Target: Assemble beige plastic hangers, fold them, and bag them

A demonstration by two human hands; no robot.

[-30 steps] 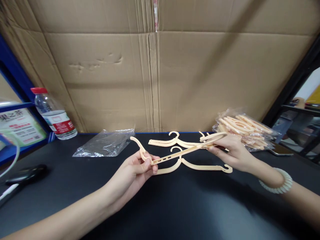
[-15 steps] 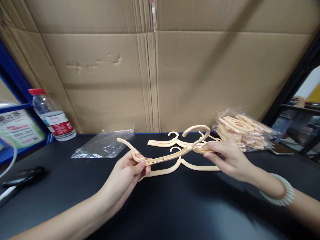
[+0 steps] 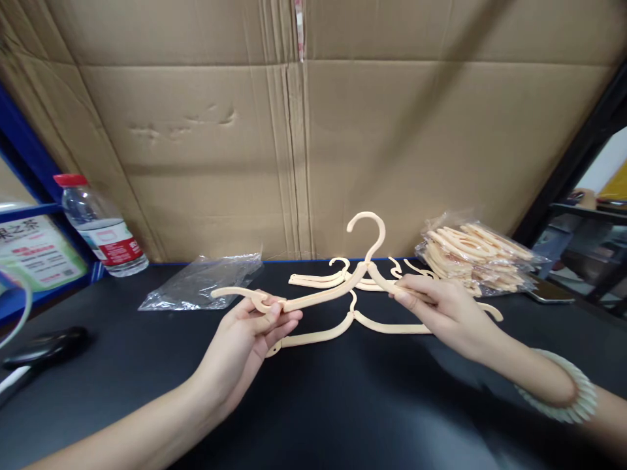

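A cream plastic folding hanger (image 3: 326, 296) is held up over the desk, its hook pointing upward and its arms spread. My left hand (image 3: 252, 326) pinches its left arm near the joint, where a curved end piece sticks out to the left. Fingers of my right hand (image 3: 441, 310) are closed around its right arm; a curved tip shows beyond that hand. Below and behind it, another spread hanger (image 3: 318, 337) lies on the desk, partly hidden by the held one. Farther back rests a folded hanger (image 3: 316, 281), with more cream pieces beside it.
A clear bag packed with cream hanger parts (image 3: 475, 254) lies at the back right, beside a phone (image 3: 551, 292). An opened clear plastic bag (image 3: 200, 284) lies back left, near a red-capped bottle (image 3: 108, 228). A black mouse-like object (image 3: 46, 346) is at left; cardboard (image 3: 196, 130) stands behind.
The held hanger has turned so its hook stands upright instead of leaning back to the left. Its left end piece has dropped lower and swung outward. Both hands keep their grip.
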